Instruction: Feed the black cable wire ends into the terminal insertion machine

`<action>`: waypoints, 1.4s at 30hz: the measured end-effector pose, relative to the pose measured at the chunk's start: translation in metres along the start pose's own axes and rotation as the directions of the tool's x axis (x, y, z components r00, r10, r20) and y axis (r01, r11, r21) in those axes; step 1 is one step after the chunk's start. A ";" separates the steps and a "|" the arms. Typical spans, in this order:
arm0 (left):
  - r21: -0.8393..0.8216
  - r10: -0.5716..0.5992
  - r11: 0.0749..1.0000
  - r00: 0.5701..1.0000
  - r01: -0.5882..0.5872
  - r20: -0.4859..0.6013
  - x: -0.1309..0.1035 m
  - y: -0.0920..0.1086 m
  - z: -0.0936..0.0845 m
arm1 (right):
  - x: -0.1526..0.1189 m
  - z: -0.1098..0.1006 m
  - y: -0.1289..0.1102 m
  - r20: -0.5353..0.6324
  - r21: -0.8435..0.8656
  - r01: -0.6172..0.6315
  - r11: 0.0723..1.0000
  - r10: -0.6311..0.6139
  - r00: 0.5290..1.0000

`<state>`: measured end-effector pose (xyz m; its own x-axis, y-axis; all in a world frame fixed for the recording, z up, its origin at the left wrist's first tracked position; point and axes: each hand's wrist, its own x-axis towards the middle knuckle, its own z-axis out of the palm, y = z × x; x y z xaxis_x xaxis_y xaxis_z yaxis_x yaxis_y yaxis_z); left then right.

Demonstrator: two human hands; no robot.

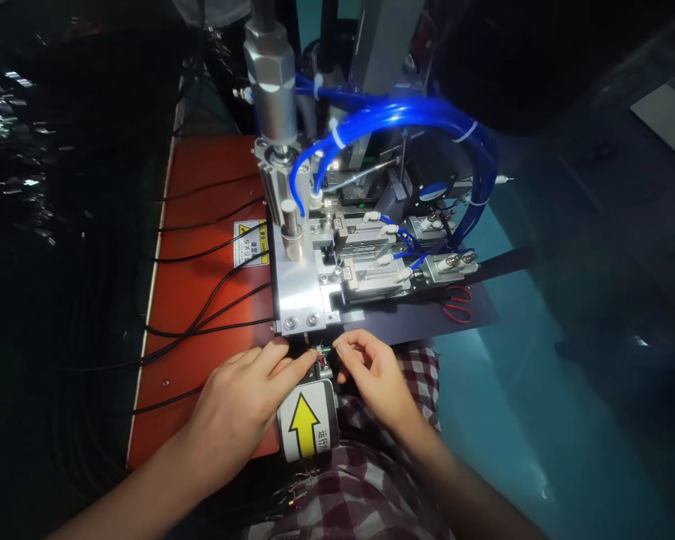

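Short thin coloured wires show between my two hands, just in front of the machine's metal plate. My right hand pinches their right-hand ends between thumb and forefinger. On the left, my left hand has its fingers bent and pressed together, with the thumb tip against the wires; what lies beneath those fingers is hidden. A small metal fitting sits just below the wires. Nearer to me is a rounded cover with a yellow arrow label.
The metal machine carries a vertical cylinder and looped blue air tubes. Black cables cross the orange surface at left. Red-handled scissors lie to the right. A checked cloth is close below.
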<state>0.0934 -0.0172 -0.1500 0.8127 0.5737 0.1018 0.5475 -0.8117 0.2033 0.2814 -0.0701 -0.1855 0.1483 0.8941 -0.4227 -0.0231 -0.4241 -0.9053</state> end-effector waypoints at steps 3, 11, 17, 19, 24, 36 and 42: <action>0.001 -0.009 1.000 1.000 0.009 -0.012 0.000 0.000 0.001 | 0.005 0.005 -0.002 0.048 0.085 -0.012 0.996 0.008 0.999; -0.051 -0.055 0.997 0.998 0.053 -0.032 0.000 0.004 0.001 | 0.006 0.010 -0.011 -0.055 -0.185 0.119 0.975 -0.131 0.990; -0.062 -0.052 0.997 0.997 0.049 -0.057 0.002 0.005 0.001 | -0.001 0.012 -0.003 0.067 -0.001 -0.003 1.000 0.003 0.998; -0.097 -0.060 0.994 0.997 0.054 -0.056 0.002 0.005 0.000 | -0.005 0.015 0.002 0.054 0.072 -0.012 0.997 0.008 0.999; -0.140 -0.067 0.989 0.993 0.053 -0.095 0.002 0.005 -0.003 | -0.019 0.021 -0.006 -0.110 -0.174 0.070 0.982 -0.090 0.990; -0.100 -0.076 0.993 0.992 0.066 -0.103 0.003 0.005 -0.002 | 0.006 0.005 -0.001 0.057 -0.001 0.013 1.000 -0.013 0.998; -0.100 -0.066 0.993 0.993 0.056 -0.101 0.006 0.005 -0.003 | 0.009 0.011 -0.003 -0.068 0.031 0.069 0.997 -0.067 0.995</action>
<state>0.0999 -0.0176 -0.1454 0.7505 0.6341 0.1862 0.5693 -0.7634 0.3051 0.2723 -0.0596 -0.1866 0.2167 0.9085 -0.3574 -0.0435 -0.3567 -0.9332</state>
